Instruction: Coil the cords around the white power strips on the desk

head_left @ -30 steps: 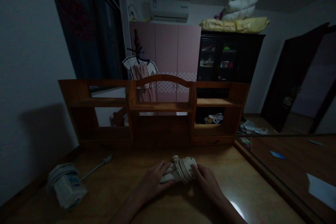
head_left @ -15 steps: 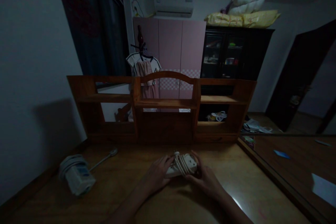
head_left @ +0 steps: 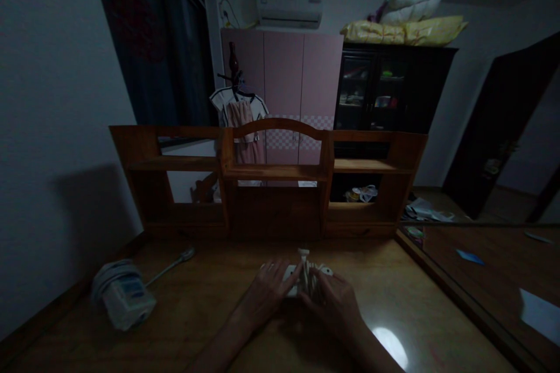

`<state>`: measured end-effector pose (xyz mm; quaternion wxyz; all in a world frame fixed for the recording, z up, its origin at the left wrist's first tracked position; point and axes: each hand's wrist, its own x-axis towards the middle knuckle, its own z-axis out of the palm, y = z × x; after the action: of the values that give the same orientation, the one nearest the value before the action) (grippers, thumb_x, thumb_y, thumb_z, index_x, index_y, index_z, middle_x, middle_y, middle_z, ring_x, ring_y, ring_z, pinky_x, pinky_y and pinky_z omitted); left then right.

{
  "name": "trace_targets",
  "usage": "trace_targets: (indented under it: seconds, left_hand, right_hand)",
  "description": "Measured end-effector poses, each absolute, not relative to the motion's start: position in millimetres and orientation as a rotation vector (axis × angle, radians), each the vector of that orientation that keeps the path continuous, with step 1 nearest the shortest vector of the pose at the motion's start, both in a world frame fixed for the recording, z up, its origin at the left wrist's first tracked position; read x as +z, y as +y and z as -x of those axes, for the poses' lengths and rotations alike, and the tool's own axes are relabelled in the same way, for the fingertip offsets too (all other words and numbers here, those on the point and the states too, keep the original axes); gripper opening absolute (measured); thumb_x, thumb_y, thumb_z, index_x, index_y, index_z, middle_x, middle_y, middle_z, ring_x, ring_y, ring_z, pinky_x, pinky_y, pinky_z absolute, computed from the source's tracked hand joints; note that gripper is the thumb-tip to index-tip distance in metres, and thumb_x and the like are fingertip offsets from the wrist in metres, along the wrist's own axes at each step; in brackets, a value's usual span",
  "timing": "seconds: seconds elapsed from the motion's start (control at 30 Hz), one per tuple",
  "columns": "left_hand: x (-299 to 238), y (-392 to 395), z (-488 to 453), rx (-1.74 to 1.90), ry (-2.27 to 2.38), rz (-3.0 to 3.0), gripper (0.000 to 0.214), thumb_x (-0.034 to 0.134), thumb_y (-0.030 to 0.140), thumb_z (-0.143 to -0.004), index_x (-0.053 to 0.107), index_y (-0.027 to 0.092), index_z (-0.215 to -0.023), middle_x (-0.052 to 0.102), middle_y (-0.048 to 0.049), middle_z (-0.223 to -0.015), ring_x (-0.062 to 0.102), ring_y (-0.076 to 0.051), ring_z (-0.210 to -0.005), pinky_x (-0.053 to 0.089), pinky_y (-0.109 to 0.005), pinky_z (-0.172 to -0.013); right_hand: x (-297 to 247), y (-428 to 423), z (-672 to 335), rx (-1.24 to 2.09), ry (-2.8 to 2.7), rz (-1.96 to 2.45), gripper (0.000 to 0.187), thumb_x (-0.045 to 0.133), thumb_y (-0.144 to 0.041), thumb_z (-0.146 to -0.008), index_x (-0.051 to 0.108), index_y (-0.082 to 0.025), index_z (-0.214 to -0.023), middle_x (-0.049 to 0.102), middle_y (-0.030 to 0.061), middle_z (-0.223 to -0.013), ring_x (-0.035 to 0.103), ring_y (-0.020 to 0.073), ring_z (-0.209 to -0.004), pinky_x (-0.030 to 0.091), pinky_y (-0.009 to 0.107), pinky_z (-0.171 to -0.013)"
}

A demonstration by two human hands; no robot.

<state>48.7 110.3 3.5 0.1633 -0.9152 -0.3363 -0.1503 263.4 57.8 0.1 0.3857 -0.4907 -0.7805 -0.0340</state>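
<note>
A white power strip (head_left: 290, 287) lies low over the desk in front of me, its cord (head_left: 310, 283) wound around the middle. The cord's end, probably the plug (head_left: 303, 253), sticks up on the far side. My left hand (head_left: 272, 283) grips the strip's left end, thumb against the wound cord. From the right, my right hand (head_left: 336, 298) closes its fingers over the coils and the strip's right part. The hands hide both ends of the strip in part.
At the left of the wooden desk (head_left: 210, 309) stands a pale boxy item (head_left: 126, 300) with a thick cable around it and a cord end (head_left: 187, 254) lying out. A wooden shelf unit (head_left: 275, 173) rises along the desk's back edge. Papers (head_left: 540, 315) lie on the right.
The power strip has turned and tipped in my hands, and its plug end now points up. My left hand has come over the top of it; my right fingers have moved onto the coils.
</note>
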Motion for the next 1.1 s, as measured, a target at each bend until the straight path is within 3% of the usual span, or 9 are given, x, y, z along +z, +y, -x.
trace_targets:
  seconds: [0.13,0.37,0.6,0.8,0.93,1.1]
  left_hand:
    - [5,106,-55,-0.425,-0.959,2.634,0.074,0.037,0.005,-0.085,0.005,0.025,-0.148,0.048,-0.0143,-0.13,0.045,-0.029,-0.117,0.035,-0.046,-0.099]
    - [6,104,-57,-0.575,-1.269,2.699,0.104,0.048,0.001,-0.059,0.001,0.027,-0.148,0.049,-0.0097,-0.125,0.048,-0.026,-0.107,0.039,-0.041,-0.095]
    - [6,114,-43,-0.974,-1.549,2.648,0.099,0.05,0.009,-0.067,-0.007,0.02,-0.148,0.054,-0.0128,-0.123,0.055,-0.025,-0.103,0.044,-0.037,-0.089]
    - [1,119,-32,-1.001,-1.301,2.627,0.077,0.051,0.027,-0.08,0.015,0.024,-0.147,0.044,-0.0135,-0.135,0.049,-0.029,-0.115,0.042,-0.041,-0.095]
    - [-1,122,-26,-0.892,-0.984,2.687,0.076,0.053,0.026,-0.075,0.024,0.021,-0.144,0.047,-0.0142,-0.132,0.048,-0.03,-0.116,0.038,-0.043,-0.1]
    - [1,119,-28,-0.757,-0.903,2.748,0.085,0.052,0.016,-0.067,0.02,0.022,-0.146,0.047,-0.0123,-0.133,0.046,-0.03,-0.117,0.037,-0.045,-0.1]
  right_hand:
    - [-6,60,-259,-0.106,-1.919,1.282,0.031,0.053,-0.029,-0.087,0.061,-0.019,-0.115,0.07,0.0102,-0.092,0.066,0.0217,-0.077,0.048,0.031,-0.073]
    - [-13,62,-261,0.158,-1.728,1.296,0.024,0.043,-0.033,-0.093,0.059,-0.019,-0.103,0.067,0.0065,-0.077,0.063,0.0179,-0.061,0.045,0.025,-0.057]
    - [7,67,-278,0.5,-1.273,1.238,0.026,0.042,-0.044,-0.094,0.052,-0.02,-0.094,0.055,-0.0018,-0.061,0.051,0.0121,-0.046,0.039,0.023,-0.046]
    - [-3,81,-298,0.918,-0.956,1.01,0.032,0.055,-0.051,-0.085,0.049,-0.021,-0.093,0.06,-0.0009,-0.063,0.058,0.0162,-0.055,0.046,0.026,-0.052]
    - [-15,86,-303,1.055,-0.785,0.979,0.032,0.06,-0.049,-0.082,0.051,-0.021,-0.094,0.062,-0.0007,-0.067,0.06,0.0158,-0.059,0.047,0.025,-0.054]
    - [-21,92,-310,0.961,-0.814,1.062,0.038,0.057,-0.056,-0.08,0.055,-0.019,-0.09,0.064,0.0021,-0.07,0.062,0.0177,-0.062,0.05,0.028,-0.056]
